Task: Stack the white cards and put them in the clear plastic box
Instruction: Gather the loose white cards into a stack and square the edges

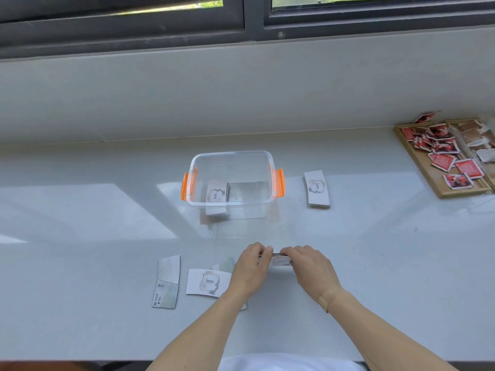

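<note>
Item one, the stack in hand point(280, 259): a small pile of white cards held on edge just above the bench point(375, 250), near the middle of its front half. I see the dark line of the top edges and a scrap of print on the face toward me. My left hand point(251, 269) pinches the left end and my right hand point(312, 266) pinches the right end, fingers curled over the top, both closed on the pile with the fingertips nearly meeting.

Item two, the clear plastic box point(232, 156): open, no lid on it, orange latches on its left and right sides, standing toward the back of the bench, straight beyond my hands. Inside, at its left end, sits a stack of white cards point(217, 195) with "love" printed on top; the right part of the box floor is bare.

Item three, loose cards on the bench. One "love." card point(207, 282) lies face up just left of my left wrist, partly under the forearm. Further left, toward the front edge, two overlapping pale cards point(166, 282) lie lengthwise, the nearer one carrying small print. Another pale card point(227, 264) peeks out behind the left hand. To the right of the box, apart from it, lies a small pile of "love" cards point(317, 189).

Item four, at the bench's far right edge: a wooden tray point(439, 192) holding scattered red cards point(442, 160) and some brownish ones point(472, 135).

Item five, along the back: a pale sill and a dark window frame point(253, 20).
</note>
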Demonstrator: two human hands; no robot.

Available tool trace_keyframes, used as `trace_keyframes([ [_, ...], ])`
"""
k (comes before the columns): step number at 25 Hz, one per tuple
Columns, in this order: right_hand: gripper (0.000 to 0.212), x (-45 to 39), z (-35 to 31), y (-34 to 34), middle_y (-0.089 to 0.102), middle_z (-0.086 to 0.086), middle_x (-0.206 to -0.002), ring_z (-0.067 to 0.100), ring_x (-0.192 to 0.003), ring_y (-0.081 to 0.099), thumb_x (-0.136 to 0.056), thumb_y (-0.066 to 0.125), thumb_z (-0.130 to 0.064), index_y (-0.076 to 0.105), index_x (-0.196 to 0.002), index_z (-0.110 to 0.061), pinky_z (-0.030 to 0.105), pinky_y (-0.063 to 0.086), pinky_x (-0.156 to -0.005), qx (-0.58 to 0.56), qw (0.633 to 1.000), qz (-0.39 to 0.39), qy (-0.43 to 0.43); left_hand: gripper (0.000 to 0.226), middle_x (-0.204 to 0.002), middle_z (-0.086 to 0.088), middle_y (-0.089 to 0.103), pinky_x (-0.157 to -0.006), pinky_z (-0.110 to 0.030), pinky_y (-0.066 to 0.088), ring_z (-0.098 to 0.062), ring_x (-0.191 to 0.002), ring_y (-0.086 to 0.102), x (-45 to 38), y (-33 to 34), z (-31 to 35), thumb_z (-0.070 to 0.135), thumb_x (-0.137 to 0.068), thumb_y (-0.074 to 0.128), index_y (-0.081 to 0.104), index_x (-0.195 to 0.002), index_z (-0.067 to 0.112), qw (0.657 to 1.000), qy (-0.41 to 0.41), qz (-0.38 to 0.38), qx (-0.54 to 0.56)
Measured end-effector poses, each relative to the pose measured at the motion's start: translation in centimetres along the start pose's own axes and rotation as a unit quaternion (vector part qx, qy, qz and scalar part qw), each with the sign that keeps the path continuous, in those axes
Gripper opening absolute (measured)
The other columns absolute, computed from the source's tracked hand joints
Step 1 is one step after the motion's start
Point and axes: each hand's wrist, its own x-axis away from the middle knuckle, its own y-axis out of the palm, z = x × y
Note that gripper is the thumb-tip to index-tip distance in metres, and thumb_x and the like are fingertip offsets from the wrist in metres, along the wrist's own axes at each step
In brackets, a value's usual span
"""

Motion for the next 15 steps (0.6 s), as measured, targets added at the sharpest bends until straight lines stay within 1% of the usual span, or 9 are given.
trace_keyframes([
  [3, 0.052, 1.0, 0.4, 0.9, 0.062, -0.008, -0.098, 0.020, -0.093, 0.052, -0.085, 0.048, 0.002, 0.051, -0.123, -0.033, 0.027, 0.033, -0.063, -0.013, 1.000, -0.002, 0.004, 0.030, -0.086, 0.005, 0.053, -0.072, -0.037, 0.045, -0.017, -0.081, 0.052, 0.4, 0.8, -0.7, 0.047, -0.098, 0.039, 0.049, -0.082, 0.025, 0.999, 0.001, -0.007, -0.047],
  [5, 0.046, 1.2, 0.2, 1.2, 0.060, -0.010, -0.100, 0.018, -0.096, 0.050, -0.089, 0.048, -0.003, 0.048, -0.123, -0.034, 0.029, 0.041, -0.061, -0.024, 0.999, -0.004, 0.020, 0.029, -0.092, 0.000, 0.054, -0.076, -0.040, 0.045, -0.021, -0.082, 0.054, 0.5, 1.1, -0.7, 0.047, -0.099, 0.038, 0.048, -0.086, 0.023, 0.998, 0.001, -0.009, -0.060],
  [6, 0.042, 1.0, -0.1, 1.1, 0.060, -0.009, -0.100, 0.018, -0.095, 0.051, -0.089, 0.049, -0.005, 0.049, -0.122, -0.032, 0.031, 0.043, -0.060, -0.018, 1.000, 0.000, 0.021, 0.027, -0.093, -0.001, 0.054, -0.076, -0.040, 0.045, -0.021, -0.082, 0.053, 0.4, 1.2, -0.5, 0.045, -0.099, 0.038, 0.047, -0.086, 0.024, 0.999, 0.000, -0.007, -0.053],
  [7, 0.039, 0.7, -0.4, 0.8, 0.062, -0.008, -0.096, 0.020, -0.091, 0.053, -0.087, 0.054, -0.005, 0.054, -0.118, -0.030, 0.032, 0.044, -0.059, -0.005, 1.000, 0.009, 0.015, 0.026, -0.092, -0.001, 0.054, -0.077, -0.040, 0.045, -0.020, -0.082, 0.053, 0.4, 1.1, -0.3, 0.044, -0.100, 0.037, 0.046, -0.085, 0.025, 0.999, 0.002, -0.002, -0.044],
  [9, 0.038, 0.5, -0.6, 0.7, 0.064, -0.006, -0.080, 0.023, -0.075, 0.058, -0.075, 0.069, -0.001, 0.064, -0.103, -0.026, 0.033, 0.045, -0.053, 0.016, 0.999, 0.045, -0.008, 0.025, -0.091, 0.000, 0.054, -0.077, -0.040, 0.045, -0.018, -0.083, 0.052, 0.5, 1.1, -0.1, 0.042, -0.100, 0.036, 0.046, -0.085, 0.025, 0.999, 0.011, 0.016, -0.031],
  [10, 0.040, 0.5, -0.5, 0.7, 0.064, -0.007, -0.074, 0.023, -0.068, 0.058, -0.068, 0.074, 0.001, 0.066, -0.098, -0.025, 0.033, 0.044, -0.051, 0.028, 0.998, 0.062, -0.015, 0.025, -0.091, 0.001, 0.053, -0.076, -0.040, 0.046, -0.018, -0.083, 0.052, 0.6, 1.1, -0.2, 0.041, -0.100, 0.036, 0.047, -0.086, 0.024, 0.999, 0.015, 0.020, -0.032],
  [11, 0.041, 0.7, -0.5, 0.9, 0.063, -0.007, -0.071, 0.023, -0.064, 0.058, -0.065, 0.077, 0.001, 0.067, -0.095, -0.025, 0.034, 0.044, -0.051, 0.039, 0.997, 0.063, -0.018, 0.024, -0.091, 0.002, 0.051, -0.075, -0.041, 0.046, -0.019, -0.083, 0.052, 0.7, 1.1, -0.3, 0.040, -0.101, 0.036, 0.049, -0.089, 0.022, 0.999, 0.019, 0.017, -0.044],
  [13, 0.042, 1.1, -0.7, 1.3, 0.060, -0.007, -0.070, 0.024, -0.062, 0.056, -0.064, 0.078, 0.000, 0.066, -0.095, -0.025, 0.035, 0.043, -0.053, 0.054, 0.997, 0.056, -0.012, 0.022, -0.091, 0.005, 0.045, -0.075, -0.044, 0.047, -0.022, -0.086, 0.052, 0.9, 1.3, -0.4, 0.035, -0.102, 0.037, 0.049, -0.097, 0.019, 0.995, 0.037, -0.004, -0.090],
  [15, 0.032, 1.1, -0.9, 1.6, 0.060, -0.003, -0.073, 0.026, -0.063, 0.055, -0.069, 0.079, -0.004, 0.066, -0.092, -0.022, 0.036, 0.045, -0.051, 0.045, 0.997, 0.064, -0.009, 0.023, -0.091, 0.003, 0.045, -0.076, -0.045, 0.047, -0.025, -0.089, 0.052, 0.9, 1.3, -0.2, 0.034, -0.103, 0.037, 0.049, -0.100, 0.015, 0.992, 0.041, -0.008, -0.115],
])
